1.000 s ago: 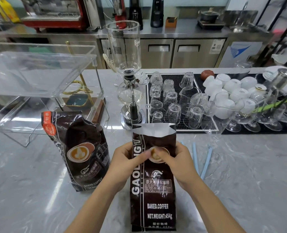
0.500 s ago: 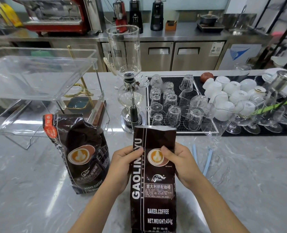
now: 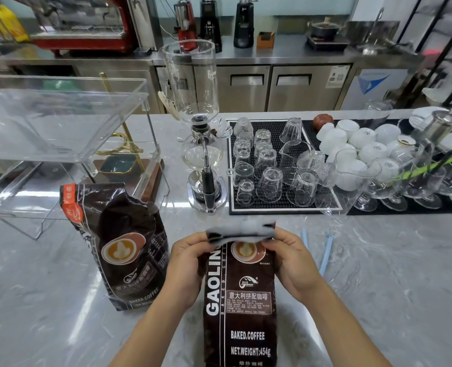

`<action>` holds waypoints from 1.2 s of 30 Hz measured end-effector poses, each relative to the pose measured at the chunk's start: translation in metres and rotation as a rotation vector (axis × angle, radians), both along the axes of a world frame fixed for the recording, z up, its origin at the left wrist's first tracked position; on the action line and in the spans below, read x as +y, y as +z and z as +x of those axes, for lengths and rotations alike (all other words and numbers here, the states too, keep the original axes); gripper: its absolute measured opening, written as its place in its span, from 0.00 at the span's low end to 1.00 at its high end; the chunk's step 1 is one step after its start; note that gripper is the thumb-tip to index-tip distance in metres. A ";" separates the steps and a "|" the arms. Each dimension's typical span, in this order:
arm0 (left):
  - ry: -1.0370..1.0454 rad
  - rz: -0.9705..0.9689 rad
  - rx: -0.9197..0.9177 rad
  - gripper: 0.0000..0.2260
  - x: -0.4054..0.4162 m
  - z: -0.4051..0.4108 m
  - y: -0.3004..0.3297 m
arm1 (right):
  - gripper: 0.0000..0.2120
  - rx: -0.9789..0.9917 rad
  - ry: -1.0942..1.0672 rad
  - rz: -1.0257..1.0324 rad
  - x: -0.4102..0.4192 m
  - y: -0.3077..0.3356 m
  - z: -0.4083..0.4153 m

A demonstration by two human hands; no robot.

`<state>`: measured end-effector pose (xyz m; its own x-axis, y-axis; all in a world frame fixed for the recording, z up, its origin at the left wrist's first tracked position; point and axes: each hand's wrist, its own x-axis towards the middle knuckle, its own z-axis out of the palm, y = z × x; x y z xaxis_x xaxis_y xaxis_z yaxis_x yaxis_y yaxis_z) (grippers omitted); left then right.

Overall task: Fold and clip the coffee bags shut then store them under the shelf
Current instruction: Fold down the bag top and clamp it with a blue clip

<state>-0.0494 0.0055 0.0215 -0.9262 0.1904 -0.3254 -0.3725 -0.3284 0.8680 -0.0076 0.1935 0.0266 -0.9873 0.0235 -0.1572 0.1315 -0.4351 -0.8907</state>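
The top of a coffee bag (image 3: 239, 300) is pinched and folded down by the left hand (image 3: 186, 263) and right hand (image 3: 292, 260); a blue clip (image 3: 325, 255), lying just beside, is likely needed next.

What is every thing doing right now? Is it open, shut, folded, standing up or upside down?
Front bag: upright, top being folded down, unclipped.
Left hand: pinches the fold.
Right hand: pinches the fold.
Second bag: upright, crumpled, top not folded, unclipped.
Blue clips: lying on the counter, unused.
Clear shelf: nothing stored under it yet.
Glasses: upside down on the mat.
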 end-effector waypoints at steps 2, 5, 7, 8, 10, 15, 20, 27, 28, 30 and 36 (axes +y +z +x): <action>0.009 0.002 0.021 0.19 0.001 0.000 -0.001 | 0.23 -0.014 0.005 -0.006 0.001 -0.001 0.001; 0.050 -0.018 0.055 0.20 0.001 0.001 -0.001 | 0.25 0.017 0.011 -0.026 0.001 -0.001 0.000; 0.052 -0.026 0.075 0.19 0.001 0.001 0.003 | 0.23 0.024 0.015 -0.052 0.001 -0.001 0.000; 0.032 -0.031 0.089 0.17 0.000 0.002 0.006 | 0.22 0.020 0.008 -0.049 0.001 0.000 0.001; -0.008 -0.066 0.126 0.10 0.000 0.002 0.013 | 0.20 0.044 -0.020 0.046 0.000 0.000 0.000; 0.000 -0.178 0.164 0.14 0.000 0.005 0.019 | 0.06 0.096 -0.054 0.313 -0.004 0.009 0.004; -0.003 -0.195 0.212 0.22 0.003 0.013 0.030 | 0.12 0.104 -0.081 0.267 -0.008 0.022 0.009; 0.056 -0.265 0.247 0.20 0.010 0.028 0.042 | 0.10 0.069 -0.093 0.260 -0.019 0.032 0.017; 0.062 -0.260 0.241 0.20 0.011 0.031 0.042 | 0.10 0.065 -0.094 0.260 -0.021 0.034 0.018; 0.073 -0.246 0.220 0.18 0.013 0.036 0.045 | 0.09 0.059 -0.100 0.253 -0.023 0.036 0.021; 0.059 -0.175 0.160 0.16 0.012 0.045 0.050 | 0.04 0.053 -0.092 0.351 -0.021 0.047 0.028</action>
<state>-0.0044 0.0179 0.0715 -0.9765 0.0883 -0.1967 -0.2101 -0.1851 0.9600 0.0203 0.1725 0.0733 -0.9851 0.1556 -0.0726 0.0558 -0.1096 -0.9924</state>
